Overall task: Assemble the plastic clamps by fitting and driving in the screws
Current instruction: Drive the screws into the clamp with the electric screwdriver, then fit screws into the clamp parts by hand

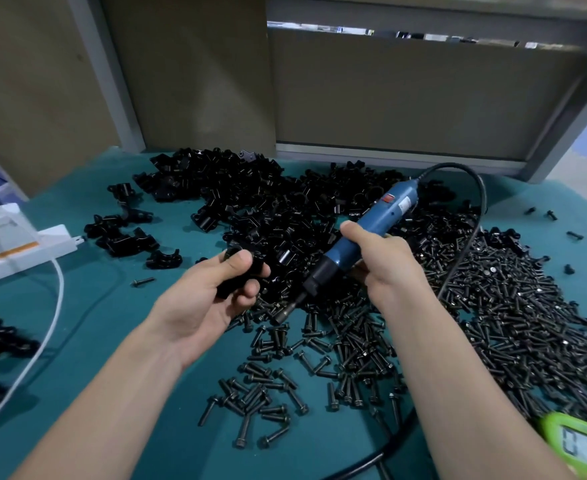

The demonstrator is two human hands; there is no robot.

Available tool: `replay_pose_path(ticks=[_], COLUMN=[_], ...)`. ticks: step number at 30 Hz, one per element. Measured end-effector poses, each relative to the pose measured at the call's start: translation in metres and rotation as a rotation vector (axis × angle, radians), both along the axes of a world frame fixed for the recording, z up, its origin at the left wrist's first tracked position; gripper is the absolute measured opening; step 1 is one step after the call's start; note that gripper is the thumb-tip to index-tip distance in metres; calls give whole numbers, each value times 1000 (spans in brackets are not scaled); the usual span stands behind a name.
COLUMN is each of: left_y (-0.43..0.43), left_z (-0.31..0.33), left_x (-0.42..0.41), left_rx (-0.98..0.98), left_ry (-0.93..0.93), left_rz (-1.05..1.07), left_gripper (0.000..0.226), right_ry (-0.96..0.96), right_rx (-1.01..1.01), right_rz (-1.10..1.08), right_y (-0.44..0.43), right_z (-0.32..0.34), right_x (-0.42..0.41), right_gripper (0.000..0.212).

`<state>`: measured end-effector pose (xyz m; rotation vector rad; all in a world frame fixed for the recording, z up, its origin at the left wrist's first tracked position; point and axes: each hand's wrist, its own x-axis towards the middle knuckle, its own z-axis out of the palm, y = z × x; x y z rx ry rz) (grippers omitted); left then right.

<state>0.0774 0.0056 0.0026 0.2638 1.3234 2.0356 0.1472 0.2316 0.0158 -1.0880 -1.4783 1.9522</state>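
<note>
Assembly in hand. The left hand (212, 299) has its grip closed on a black plastic clamp (240, 271), held just left of the blue electric screwdriver (364, 230). The right hand (382, 265) has its grip wrapped round the screwdriver barrel, with the bit angled down toward the clamp. Whether a screw is already seated cannot be told.

The clamp is judged light, stiff and smooth. It is probably best pinched by its flat ears, leaving the screw hole clear and resisting twist.

Loose screws (493, 306) spread right of the screwdriver and nearer the person, and clamp parts (250, 202) are heaped behind it. Bare desk (105, 306) opens to its left. Its cord (449, 165) loops behind and right over the screws and may drag them. A white cable (61, 292) lies far left, and a green timer (583, 445) sits at the near right edge.
</note>
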Motion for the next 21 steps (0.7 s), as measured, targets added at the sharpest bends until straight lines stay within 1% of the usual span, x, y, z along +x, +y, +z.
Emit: replay_pose_path(ticks=[1, 3, 6, 9, 11, 13, 15, 16, 18, 19, 20, 21], left_y=[1, 4, 8, 9, 9, 10, 11, 11, 11, 11, 12, 12], left_z=[-1, -1, -3, -4, -4, -4, -5, -5, -6, -6, -6, -7], left_x=[0, 1, 3, 4, 5, 6, 6, 6, 4, 3, 2, 2], left_rx=[-4, -16, -37, -42, -45, -61, -73, -76, -77, -78, -80, -79], left_ry=[5, 10, 27, 43, 37, 24, 11, 4, -8, -11, -11, -8], left_rz=[-4, 6, 29, 24, 24, 41, 60, 65, 63, 60, 59, 60], left_gripper=[28, 27, 25, 28, 32, 39, 40, 37, 23, 17, 14, 14], right_ry=[-117, -248, -316, -359, -509, -667, -675, -677, -722, -738, -739, -720], right_rx=[125, 296, 417, 502, 658, 875, 1020, 1078, 1152, 1169, 1183, 1193], right_rz=[5, -12, -29, 16, 67, 92, 193, 308, 559, 626, 639, 607], right_y=[2, 4, 2, 1, 6, 7, 0, -8, -27, -35, -42, -47], right_z=[-3, -7, -9, -4, 2, 13, 23, 26, 23, 18, 13, 9], right_x=[2, 5, 8, 10, 15, 22, 32, 37, 49, 55, 61, 65], right_gripper=[34, 41, 45, 48, 47, 36, 15, 11, 12, 9, 5, 4])
